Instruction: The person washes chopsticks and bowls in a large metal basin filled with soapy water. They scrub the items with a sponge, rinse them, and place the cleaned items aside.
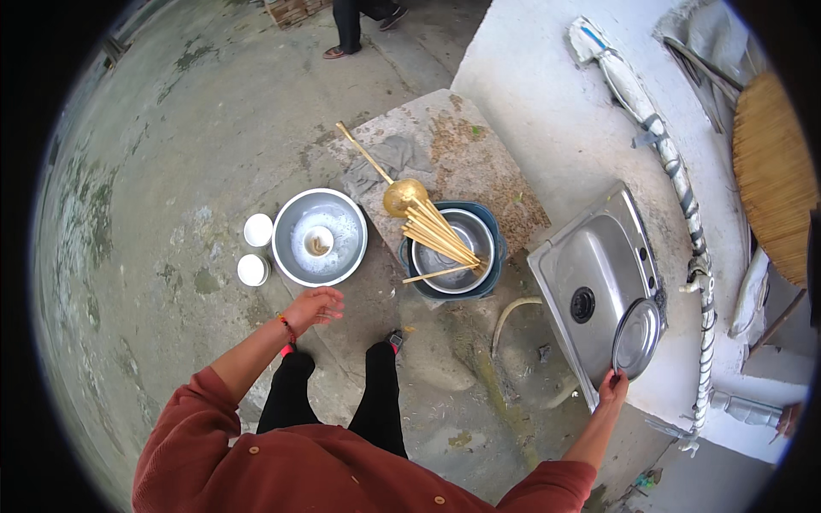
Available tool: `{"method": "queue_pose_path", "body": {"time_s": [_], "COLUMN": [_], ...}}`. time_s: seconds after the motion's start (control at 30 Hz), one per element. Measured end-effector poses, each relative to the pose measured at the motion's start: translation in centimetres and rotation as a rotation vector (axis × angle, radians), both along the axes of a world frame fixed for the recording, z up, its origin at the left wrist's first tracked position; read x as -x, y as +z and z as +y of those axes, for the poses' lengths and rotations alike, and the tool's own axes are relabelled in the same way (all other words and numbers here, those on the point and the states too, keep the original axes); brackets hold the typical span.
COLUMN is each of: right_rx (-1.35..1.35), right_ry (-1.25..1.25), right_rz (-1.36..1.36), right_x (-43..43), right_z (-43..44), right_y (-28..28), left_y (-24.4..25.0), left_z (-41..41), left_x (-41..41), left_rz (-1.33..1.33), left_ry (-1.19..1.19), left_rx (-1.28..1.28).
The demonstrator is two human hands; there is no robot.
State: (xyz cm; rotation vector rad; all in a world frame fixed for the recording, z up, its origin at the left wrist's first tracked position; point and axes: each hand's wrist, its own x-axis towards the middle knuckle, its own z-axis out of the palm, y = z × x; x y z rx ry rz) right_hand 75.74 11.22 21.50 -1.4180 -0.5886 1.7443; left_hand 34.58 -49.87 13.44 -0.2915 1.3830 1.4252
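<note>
My right hand (614, 386) grips the rim of a round stainless steel plate (637, 340), tilted at the near right corner of a metal sink (593, 256). My left hand (314, 309) holds nothing, its fingers apart, at the near side of a wide metal basin (292, 253) on the ground. Inside the basin stands a small white bowl (319, 232) with something brownish in it. Beside the basin are two white containers (258, 229), (254, 270). A dark blue tub (497, 256) holds a metal pot (420, 272) with a bundle of bamboo sticks (436, 236) leaning across it.
A gold-coloured ladle (405, 195) lies beyond the sticks on a stone slab (449, 147), near a grey cloth (397, 157). A hose (503, 320) curves below the sink. Wrapped pipe with a tap (696, 282) runs along the white wall. A person's legs (347, 29) are at the top.
</note>
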Motion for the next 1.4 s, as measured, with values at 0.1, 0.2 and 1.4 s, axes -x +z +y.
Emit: {"method": "queue_pose_path", "body": {"time_s": [0.1,0.2,1.4], "right_rx": [-0.127,-0.237,-1.639], "right_ry": [0.162,0.455,1.313], "right_rz": [0.092,0.159,-0.521], "right_x": [3.5,10.8,53.9], "right_z": [-4.8,-12.6,-54.9], "right_y": [0.9,3.6,-32.8], "left_y": [-0.1,-1.0,-61.5], "left_z": [-7.1,-14.1,-55.6], "left_x": [0.5,0.6,17.6], "left_rz": [-0.006,-0.026,0.172], "left_ry": [0.103,0.223,1.502], "left_rx": [0.052,0.032,0.275]}}
